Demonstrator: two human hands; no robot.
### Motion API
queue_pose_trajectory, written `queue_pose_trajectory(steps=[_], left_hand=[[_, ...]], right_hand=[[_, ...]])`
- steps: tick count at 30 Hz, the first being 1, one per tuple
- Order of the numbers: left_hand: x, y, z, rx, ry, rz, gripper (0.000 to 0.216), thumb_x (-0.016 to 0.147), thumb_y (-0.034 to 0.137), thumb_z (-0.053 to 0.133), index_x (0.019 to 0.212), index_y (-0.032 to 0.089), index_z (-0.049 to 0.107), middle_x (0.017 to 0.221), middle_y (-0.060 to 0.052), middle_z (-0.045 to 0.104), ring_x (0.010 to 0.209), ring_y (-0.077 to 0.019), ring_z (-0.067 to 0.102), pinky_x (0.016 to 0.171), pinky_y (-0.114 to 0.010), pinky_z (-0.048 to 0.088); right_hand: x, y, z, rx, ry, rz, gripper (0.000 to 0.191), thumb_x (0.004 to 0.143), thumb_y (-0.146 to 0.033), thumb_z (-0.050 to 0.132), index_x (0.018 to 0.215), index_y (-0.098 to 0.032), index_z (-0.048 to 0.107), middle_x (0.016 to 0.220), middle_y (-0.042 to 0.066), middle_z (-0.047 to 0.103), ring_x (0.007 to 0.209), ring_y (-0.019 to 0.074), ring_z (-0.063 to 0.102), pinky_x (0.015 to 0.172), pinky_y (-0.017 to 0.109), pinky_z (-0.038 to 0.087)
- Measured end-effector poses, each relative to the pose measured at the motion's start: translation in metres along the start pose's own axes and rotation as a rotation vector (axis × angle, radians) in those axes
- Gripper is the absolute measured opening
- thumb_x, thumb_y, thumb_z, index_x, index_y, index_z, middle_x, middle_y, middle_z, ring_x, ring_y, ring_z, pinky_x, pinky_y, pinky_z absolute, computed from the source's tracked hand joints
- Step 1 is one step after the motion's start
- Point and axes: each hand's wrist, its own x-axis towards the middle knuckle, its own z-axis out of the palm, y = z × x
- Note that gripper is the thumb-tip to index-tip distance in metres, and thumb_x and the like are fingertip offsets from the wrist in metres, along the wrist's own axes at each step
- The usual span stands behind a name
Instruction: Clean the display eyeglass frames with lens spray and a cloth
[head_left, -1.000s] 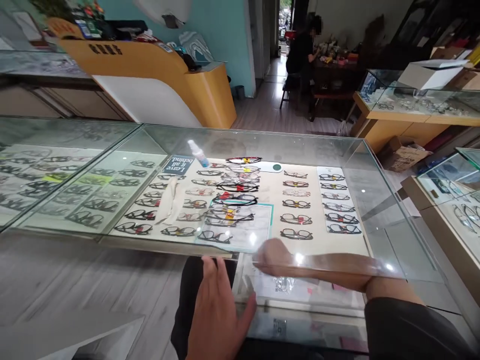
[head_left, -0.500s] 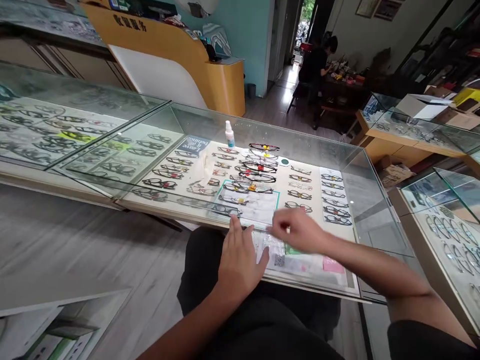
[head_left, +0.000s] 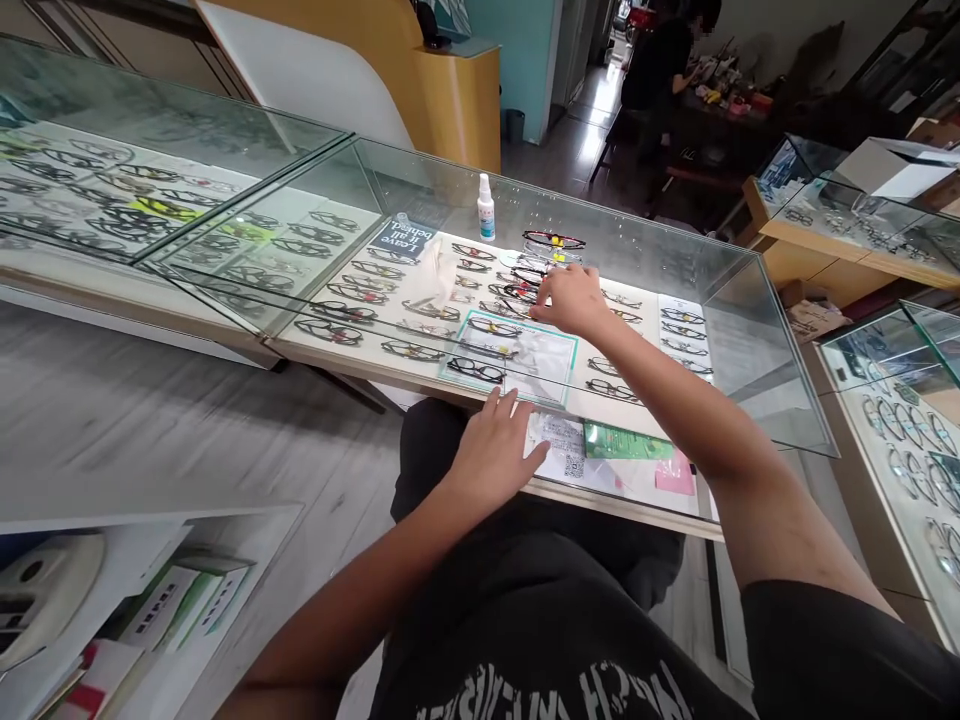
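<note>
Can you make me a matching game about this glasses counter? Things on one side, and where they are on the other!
Things:
1. small white spray bottle
2. flat green packet
3. left hand
4. right hand

Places:
A. reaching among the stacked eyeglass frames
B. lying beside a pink paper slip
C. standing upright at the far side of the glass case
D. resting flat near the front edge of the pale display tray

Pairs: 1-C, 2-B, 3-D, 4-A

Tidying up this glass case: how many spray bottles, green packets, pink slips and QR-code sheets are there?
White plastic spray bottle: 1
Green flat packet: 1
Pink paper slip: 1
White QR-code sheet: 1
Total: 4
</note>
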Motion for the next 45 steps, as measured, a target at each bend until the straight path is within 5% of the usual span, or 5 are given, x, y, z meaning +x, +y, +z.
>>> queue_pose_trajectory(steps=[13,18,23,32,45], left_hand=[[-0.001,-0.022,0.003,-0.050,-0.040,-0.037,0.087,0.099,0.064,0.070,0.169,0.016,0.051,0.183,-0.022,0.037,0.175,-0.0485,0.021,0.137,-0.068,0.032],[-0.003,-0.023,0.008,-0.053,-0.005,-0.054,0.082,0.100,0.064,0.066,0.164,0.014,0.056,0.180,-0.023,0.043,0.174,-0.0494,0.023,0.134,-0.069,0.036],[-0.006,-0.022,0.015,-0.016,0.066,-0.055,0.082,0.097,0.062,0.071,0.163,0.015,0.057,0.179,-0.023,0.044,0.173,-0.0501,0.026,0.135,-0.068,0.036],[-0.013,-0.023,0.018,-0.032,0.150,-0.008,0.070,0.101,0.047,0.067,0.162,0.015,0.055,0.177,-0.022,0.047,0.173,-0.0489,0.028,0.135,-0.067,0.037],[-0.009,-0.022,0.017,-0.045,0.133,-0.050,0.070,0.100,0.052,0.068,0.160,0.016,0.058,0.177,-0.022,0.047,0.173,-0.0487,0.028,0.134,-0.066,0.039]], right_hand=[[0.028,0.034,0.011,0.103,-0.095,-0.175,0.054,0.094,-0.058,0.086,0.091,-0.004,0.080,0.103,0.009,0.069,0.126,0.0387,0.065,0.118,0.079,0.037],[-0.042,0.025,-0.030,0.201,-0.133,-0.296,0.065,0.105,-0.073,0.062,0.101,-0.012,0.084,0.105,0.006,0.072,0.118,0.0308,0.069,0.120,0.065,0.041],[-0.146,0.013,-0.053,0.306,-0.367,-0.303,0.024,0.101,-0.045,0.081,0.094,-0.022,0.084,0.099,0.006,0.077,0.104,0.0281,0.072,0.101,0.046,0.050],[-0.196,0.025,0.040,0.313,-0.557,-0.026,0.009,0.098,-0.027,0.081,0.091,-0.022,0.083,0.106,0.011,0.079,0.097,0.0267,0.073,0.080,0.037,0.047],[-0.081,0.031,0.154,-0.042,-0.210,-0.160,0.038,0.113,-0.023,0.049,0.127,-0.005,0.080,0.136,0.023,0.072,0.133,0.0352,0.055,0.134,0.050,0.028]])
